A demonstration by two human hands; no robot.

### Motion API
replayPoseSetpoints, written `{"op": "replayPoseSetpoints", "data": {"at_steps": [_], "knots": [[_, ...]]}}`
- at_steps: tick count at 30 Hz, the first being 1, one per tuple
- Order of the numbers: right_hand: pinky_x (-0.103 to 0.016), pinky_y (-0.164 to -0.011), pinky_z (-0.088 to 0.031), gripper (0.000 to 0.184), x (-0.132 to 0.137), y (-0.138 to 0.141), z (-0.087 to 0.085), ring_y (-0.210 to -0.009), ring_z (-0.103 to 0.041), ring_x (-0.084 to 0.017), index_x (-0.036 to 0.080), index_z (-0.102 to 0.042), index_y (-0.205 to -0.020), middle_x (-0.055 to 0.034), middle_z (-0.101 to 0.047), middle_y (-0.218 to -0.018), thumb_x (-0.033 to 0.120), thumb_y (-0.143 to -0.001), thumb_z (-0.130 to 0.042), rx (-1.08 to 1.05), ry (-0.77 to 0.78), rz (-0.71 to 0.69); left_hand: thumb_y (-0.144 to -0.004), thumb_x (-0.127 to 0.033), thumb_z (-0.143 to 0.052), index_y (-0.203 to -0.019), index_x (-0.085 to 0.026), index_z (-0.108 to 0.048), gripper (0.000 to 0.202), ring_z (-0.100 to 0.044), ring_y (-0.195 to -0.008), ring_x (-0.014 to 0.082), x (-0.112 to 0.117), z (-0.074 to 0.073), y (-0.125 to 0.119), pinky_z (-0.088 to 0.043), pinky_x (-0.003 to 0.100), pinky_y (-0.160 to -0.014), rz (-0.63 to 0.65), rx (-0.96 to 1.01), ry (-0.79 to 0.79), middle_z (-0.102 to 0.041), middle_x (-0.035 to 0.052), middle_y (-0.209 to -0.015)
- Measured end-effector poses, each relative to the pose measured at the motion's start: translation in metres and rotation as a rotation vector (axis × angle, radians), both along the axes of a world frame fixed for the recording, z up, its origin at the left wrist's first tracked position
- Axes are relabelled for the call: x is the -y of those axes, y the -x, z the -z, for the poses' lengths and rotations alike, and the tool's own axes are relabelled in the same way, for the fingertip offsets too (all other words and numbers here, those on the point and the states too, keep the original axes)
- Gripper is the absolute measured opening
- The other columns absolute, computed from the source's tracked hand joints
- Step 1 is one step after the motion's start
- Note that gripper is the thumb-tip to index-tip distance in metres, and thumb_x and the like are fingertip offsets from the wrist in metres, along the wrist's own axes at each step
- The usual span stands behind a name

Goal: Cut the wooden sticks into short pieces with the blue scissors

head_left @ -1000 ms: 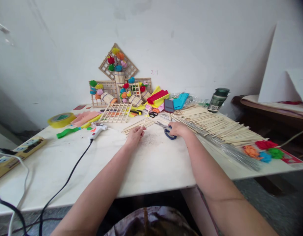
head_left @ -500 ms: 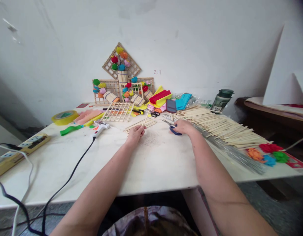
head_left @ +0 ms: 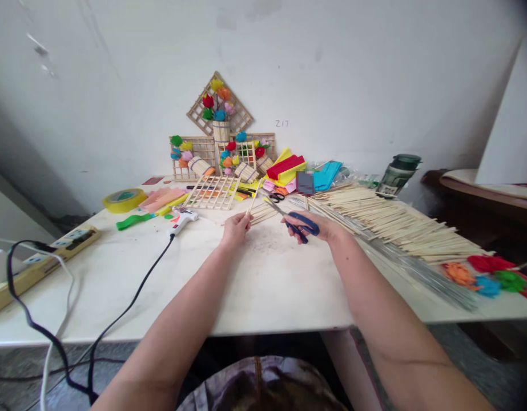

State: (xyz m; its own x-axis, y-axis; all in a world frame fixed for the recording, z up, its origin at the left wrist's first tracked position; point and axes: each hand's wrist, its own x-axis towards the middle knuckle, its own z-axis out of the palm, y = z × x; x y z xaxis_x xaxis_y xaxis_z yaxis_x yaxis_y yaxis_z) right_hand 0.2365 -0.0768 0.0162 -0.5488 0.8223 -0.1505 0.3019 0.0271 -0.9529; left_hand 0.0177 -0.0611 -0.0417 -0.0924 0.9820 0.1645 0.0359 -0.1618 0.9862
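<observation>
My left hand (head_left: 236,229) pinches a thin wooden stick (head_left: 255,195) that points up and away from me. In my right hand (head_left: 311,226) is a pair of scissors (head_left: 304,224) with dark blue handles, fingers through the loops, blades aimed up and left toward the stick. The blades and the stick look apart. Several cut sticks (head_left: 265,213) lie on the table just beyond my left hand. Behind them rests a small wooden lattice (head_left: 214,192). A white glue gun (head_left: 184,220) lies left of my left hand.
A long row of wooden sticks (head_left: 400,220) and a bundle of wires (head_left: 421,274) cover the right side. A dark bottle (head_left: 399,174) stands behind. Yellow tape (head_left: 124,200) and a power strip (head_left: 44,265) are left. Lattices with paper flowers (head_left: 220,103) lean on the wall.
My right hand has lifted the scissors off the table and turned them toward the stick. My left hand still holds the stick. The whole view has shifted slightly.
</observation>
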Motion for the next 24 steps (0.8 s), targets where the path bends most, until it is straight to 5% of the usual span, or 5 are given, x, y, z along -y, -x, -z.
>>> {"op": "replayPoseSetpoints", "data": {"at_steps": [15, 24], "knots": [[-0.021, -0.036, -0.043, 0.036, -0.002, 0.032, 0.020, -0.037, -0.049, -0.009, 0.015, -0.049, -0.087, -0.0003, -0.055, -0.056, 0.048, -0.075, -0.054, 0.047, 0.148, -0.003, -0.077, -0.036, -0.040, -0.064, -0.014, -0.059, 0.031, -0.041, -0.047, 0.0088, -0.004, 0.001, 0.006, -0.030, 0.020, -0.049, -0.131, -0.617, -0.118, -0.047, -0.0027, -0.046], [-0.023, -0.037, -0.044, 0.037, -0.001, 0.036, 0.020, -0.038, -0.050, -0.010, 0.014, -0.048, -0.086, -0.0011, -0.055, -0.054, 0.049, -0.076, -0.051, 0.044, 0.181, 0.030, -0.078, -0.034, -0.039, -0.057, -0.016, -0.055, 0.033, -0.043, -0.050, 0.0101, -0.001, 0.000, 0.005, -0.029, 0.021, -0.051, -0.127, -0.804, -0.187, -0.049, -0.0008, -0.047]]}}
